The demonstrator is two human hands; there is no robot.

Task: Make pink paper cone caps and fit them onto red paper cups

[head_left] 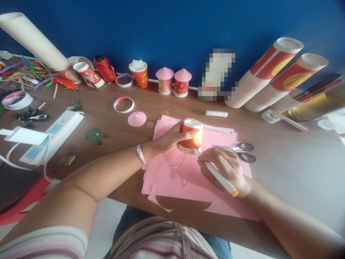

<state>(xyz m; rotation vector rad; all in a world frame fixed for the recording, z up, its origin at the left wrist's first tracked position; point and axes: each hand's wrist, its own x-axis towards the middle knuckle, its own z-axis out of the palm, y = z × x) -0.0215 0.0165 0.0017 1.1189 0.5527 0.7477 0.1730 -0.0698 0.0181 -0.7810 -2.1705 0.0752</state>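
Observation:
My left hand (172, 138) is closed around a red paper cup (190, 136) with gold print, steadying it over a stack of pink paper sheets (183, 187). My right hand (222, 165) grips a slim white pen-shaped tool (219, 177) with an orange end. Its tip is at the cup's lower edge, and I cannot tell whether it touches. Black-handled scissors (244, 151) lie just beyond my right hand, their blades on the paper. Behind the cup rests a thin white stick-like object (218, 128). Cut pink pieces lie beneath my hands.
Two cups with pink cone roofs (173, 82) stand by the blue wall. Tall cup stacks (269, 72) lean at right. A glue stick (216, 113), tape rolls (123, 104), a pink disc (137, 119), a green paper piece (96, 135) and a power strip (51, 136) occupy the table.

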